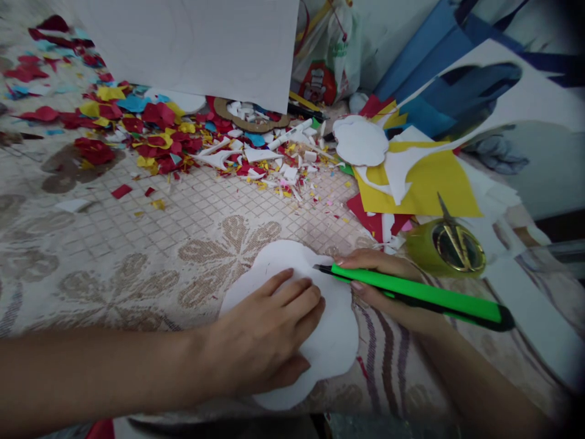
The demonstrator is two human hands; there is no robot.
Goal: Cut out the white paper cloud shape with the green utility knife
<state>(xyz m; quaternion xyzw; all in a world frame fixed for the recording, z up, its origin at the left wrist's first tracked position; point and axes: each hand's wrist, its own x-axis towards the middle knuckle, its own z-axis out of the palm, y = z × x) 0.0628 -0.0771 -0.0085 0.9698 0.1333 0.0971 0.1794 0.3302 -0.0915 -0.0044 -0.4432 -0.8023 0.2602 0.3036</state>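
A white scalloped, cloud-like cutout lies on the cloth near the front edge. My left hand presses down on it, palm down, fingers slightly bent and resting on its surface. In my right hand is a green and black utility knife, gripped between thumb and fingers. Its dark tip points left, over the upper part of the cutout and just beyond my left fingertips. Whether the tip touches the surface, I cannot tell.
Scissors with gold handles rest on a yellow roll at right. Colored scraps spread across the patterned tablecloth. Behind stand a white board, a plastic bag and a blue bag. A smaller white cutout lies by yellow sheets.
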